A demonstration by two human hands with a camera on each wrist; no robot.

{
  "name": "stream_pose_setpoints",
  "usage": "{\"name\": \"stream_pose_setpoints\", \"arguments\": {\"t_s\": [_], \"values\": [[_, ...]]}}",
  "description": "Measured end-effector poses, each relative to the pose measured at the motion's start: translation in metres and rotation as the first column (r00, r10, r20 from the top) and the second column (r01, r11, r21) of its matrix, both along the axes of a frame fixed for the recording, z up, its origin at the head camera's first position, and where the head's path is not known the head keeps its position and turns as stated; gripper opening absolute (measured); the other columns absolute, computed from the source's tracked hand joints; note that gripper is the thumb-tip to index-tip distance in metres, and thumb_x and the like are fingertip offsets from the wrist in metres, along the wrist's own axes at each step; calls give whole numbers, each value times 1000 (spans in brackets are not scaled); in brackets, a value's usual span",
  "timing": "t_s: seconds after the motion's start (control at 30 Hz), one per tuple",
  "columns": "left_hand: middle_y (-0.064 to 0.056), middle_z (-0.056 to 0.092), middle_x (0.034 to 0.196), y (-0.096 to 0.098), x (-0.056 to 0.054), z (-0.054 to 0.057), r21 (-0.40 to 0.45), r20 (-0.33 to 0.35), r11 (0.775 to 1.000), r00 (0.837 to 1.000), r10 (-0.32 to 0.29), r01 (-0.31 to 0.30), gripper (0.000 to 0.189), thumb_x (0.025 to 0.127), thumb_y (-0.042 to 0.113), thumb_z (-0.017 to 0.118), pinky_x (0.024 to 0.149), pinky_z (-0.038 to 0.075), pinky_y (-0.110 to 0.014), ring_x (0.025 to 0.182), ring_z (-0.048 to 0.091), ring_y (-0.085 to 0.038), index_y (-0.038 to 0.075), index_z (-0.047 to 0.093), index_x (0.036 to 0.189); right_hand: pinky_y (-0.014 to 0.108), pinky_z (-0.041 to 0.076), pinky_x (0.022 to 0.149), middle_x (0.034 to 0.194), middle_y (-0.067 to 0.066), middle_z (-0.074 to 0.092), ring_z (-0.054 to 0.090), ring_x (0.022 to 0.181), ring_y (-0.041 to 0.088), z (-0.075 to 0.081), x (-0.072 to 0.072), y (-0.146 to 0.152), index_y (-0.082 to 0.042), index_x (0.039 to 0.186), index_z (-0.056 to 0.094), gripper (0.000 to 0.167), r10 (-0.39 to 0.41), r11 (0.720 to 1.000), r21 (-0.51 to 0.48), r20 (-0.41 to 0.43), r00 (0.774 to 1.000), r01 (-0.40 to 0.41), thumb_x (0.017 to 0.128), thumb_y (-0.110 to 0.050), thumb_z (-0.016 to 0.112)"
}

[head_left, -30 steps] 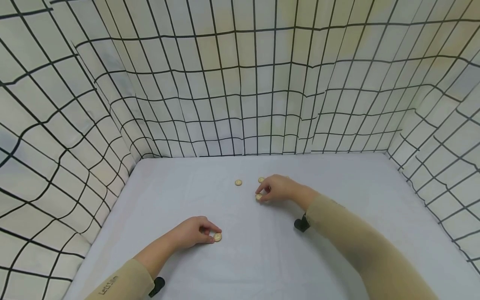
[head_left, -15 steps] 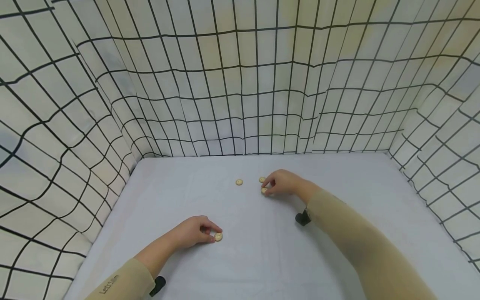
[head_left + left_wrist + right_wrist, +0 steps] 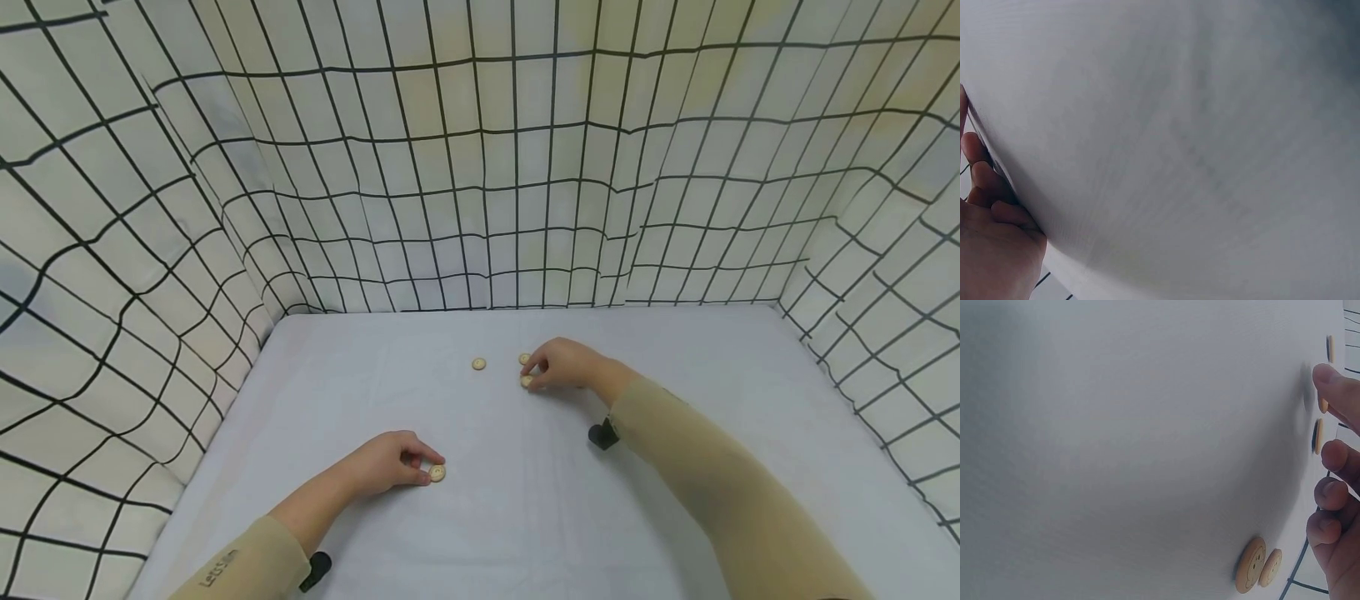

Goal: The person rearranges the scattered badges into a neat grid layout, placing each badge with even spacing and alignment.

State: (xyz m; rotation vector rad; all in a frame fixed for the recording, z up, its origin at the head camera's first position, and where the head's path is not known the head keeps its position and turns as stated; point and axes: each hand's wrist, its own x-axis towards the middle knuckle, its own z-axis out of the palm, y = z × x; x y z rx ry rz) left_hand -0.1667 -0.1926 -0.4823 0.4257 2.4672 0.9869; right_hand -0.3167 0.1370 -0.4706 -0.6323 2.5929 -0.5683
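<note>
My left hand (image 3: pixel 386 465) pinches a round wooden disc (image 3: pixel 437 472) between thumb and finger at the front left of the table. The left wrist view catches only part of that hand (image 3: pixel 997 250), not its disc. Farther back, my right hand (image 3: pixel 566 364) holds another wooden disc (image 3: pixel 527 382) by thumb and fingertip. In the right wrist view this disc (image 3: pixel 1323 403) hangs a little above the cloth, its shadow apart from it. Just beyond the right fingertips lies a third disc (image 3: pixel 524 359).
Left of the right hand lies another disc (image 3: pixel 478 364). Two discs with drawn faces (image 3: pixel 1250 565) lie close together beside the right hand, hidden from the head view. White cloth (image 3: pixel 480 525) covers the table. Black-gridded white fabric (image 3: pixel 480 167) walls the back and sides.
Over the first half second my right hand moved back and slightly right with its disc, nearer the disc lying behind. Since then it has barely shifted. The left hand stayed in place.
</note>
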Motion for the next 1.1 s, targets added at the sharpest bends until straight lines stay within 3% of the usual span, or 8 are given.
{"name": "stream_pose_setpoints", "arguments": {"t_s": [1.1], "values": [[2, 55, 85, 1, 0, 1, 0, 17, 1000, 1000, 15, -15, 22, 83, 18, 81, 70, 41, -29, 83, 50, -16, 26, 78, 103, 32, 42, 74, 86, -3, 61, 52, 84, 15, 2, 3, -4, -27, 112, 76, 27, 46, 998, 46, -27, 999, -45, 86, -32, 79]]}}
